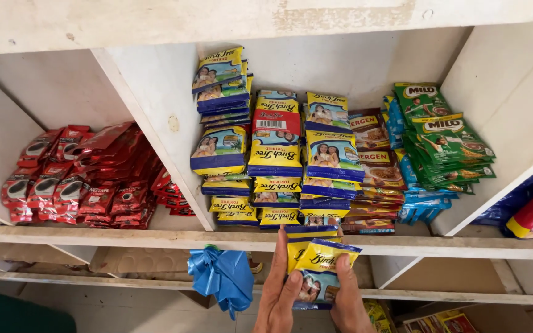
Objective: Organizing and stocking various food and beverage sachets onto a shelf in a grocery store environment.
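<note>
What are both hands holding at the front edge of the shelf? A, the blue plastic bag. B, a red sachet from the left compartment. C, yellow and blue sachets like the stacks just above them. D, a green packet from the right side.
C: the left hand and right hand both grip yellow and blue sachets matching the stacks above, while the blue plastic bag hangs untouched to the left.
</note>
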